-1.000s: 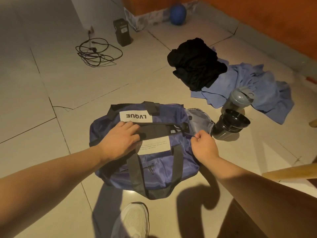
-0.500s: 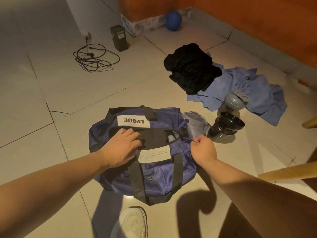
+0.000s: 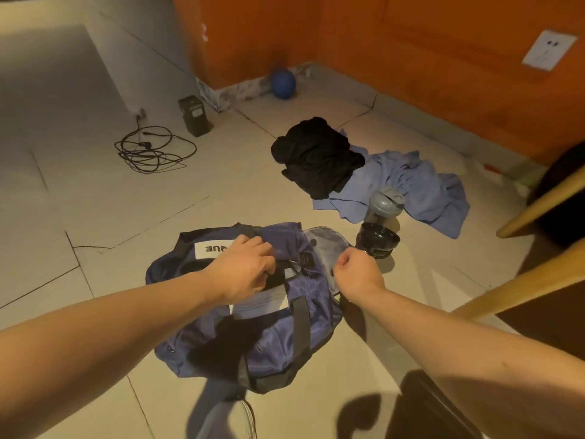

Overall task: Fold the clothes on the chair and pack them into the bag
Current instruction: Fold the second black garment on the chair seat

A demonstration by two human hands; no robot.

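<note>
Head view: near the floor's near edge, our left hand [image 3: 243, 270] grips the limp, light bag [image 3: 278, 327] at its top, our right hand [image 3: 357, 274] pinches its right end; we judge the opening rim the surest hold.

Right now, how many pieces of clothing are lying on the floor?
2: a crumpled black garment lies partly on top of a spread-out light blue garment, both on the tiles beyond the navy duffel bag. More could be hidden under that pile or inside the bag.
</note>
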